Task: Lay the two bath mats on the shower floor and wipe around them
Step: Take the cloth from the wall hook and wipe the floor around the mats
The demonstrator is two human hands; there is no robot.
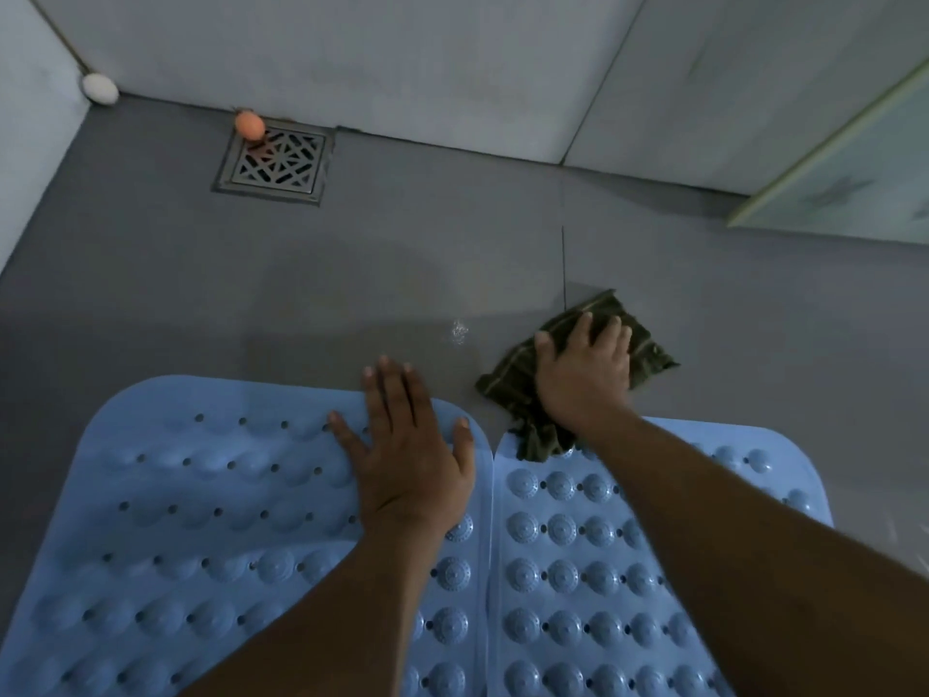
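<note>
- Bath mats, two pale-blue studded rubber sheets: left mat (201,520) and right mat (578,570) lie edge to edge on the grey shower floor (352,274).
- Left hand (417,455) presses flat, fingers spread, on the left mat's corner.
- Right hand (585,367), at 2 o'clock from it, presses a dark-green cloth (648,344) with loosely bent fingers.
- Best sweep toward the puddle (458,332) at 11 o'clock, keeping the cloth's tail off the right mat.
- Square metal drain (276,163) lies far off at 11 o'clock.
</note>
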